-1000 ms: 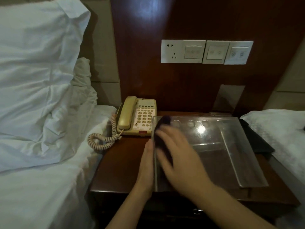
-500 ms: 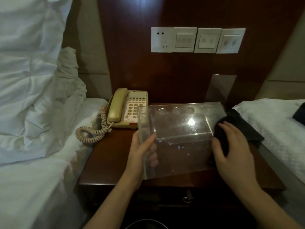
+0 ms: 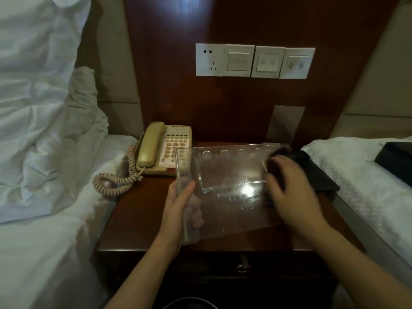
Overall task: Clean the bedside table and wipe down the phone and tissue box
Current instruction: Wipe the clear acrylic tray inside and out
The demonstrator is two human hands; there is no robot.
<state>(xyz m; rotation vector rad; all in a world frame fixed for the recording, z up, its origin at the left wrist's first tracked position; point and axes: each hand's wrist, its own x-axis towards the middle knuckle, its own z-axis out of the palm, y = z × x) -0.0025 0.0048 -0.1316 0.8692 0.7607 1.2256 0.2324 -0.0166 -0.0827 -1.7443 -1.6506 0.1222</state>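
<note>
A clear acrylic holder (image 3: 225,188) with round holes along its top is tilted up over the dark wooden bedside table (image 3: 138,219). My left hand (image 3: 178,210) grips its left edge, fingers behind the clear panel. My right hand (image 3: 292,192) presses a dark cloth (image 3: 278,157) against the holder's right side; the cloth is mostly hidden under the hand. A beige phone (image 3: 165,150) with a coiled cord (image 3: 116,181) sits at the table's back left. No tissue box can be made out.
White bedding (image 3: 44,152) lies to the left and another bed (image 3: 361,175) to the right, with a dark flat item (image 3: 321,175) by its edge. Wall sockets and switches (image 3: 254,61) hang above. A drawer knob (image 3: 243,267) is below the table's front edge.
My right hand with the cloth went from the holder's left side to its right side. The holder was lifted and tilted, with my left hand now gripping its left edge.
</note>
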